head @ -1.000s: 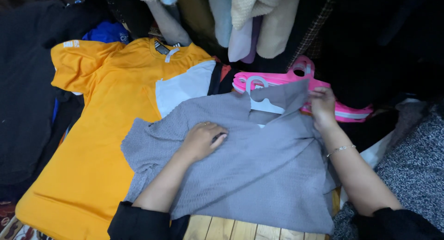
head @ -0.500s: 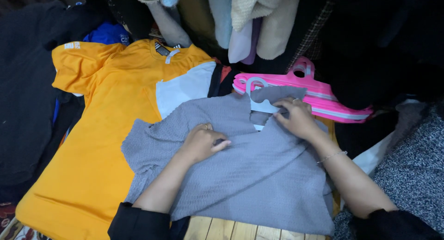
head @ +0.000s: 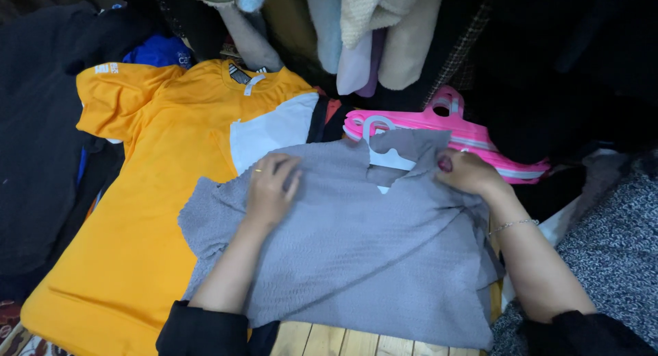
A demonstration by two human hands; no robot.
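Right-hand grip pinches grey knit top at collar, beside white hanger; left hand flat, released, pressing the chest.

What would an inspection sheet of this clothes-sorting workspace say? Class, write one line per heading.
Surface: wooden slats show under the garments.
Job's things: grey knit top lying flat on a white hanger.
Clutter: orange shirt, stack of pink hangers, dark clothes.
Grippers: left hand flat on the top; right hand pinching its collar area.
Cables: nothing seen.
Surroundings: hanging garments above.
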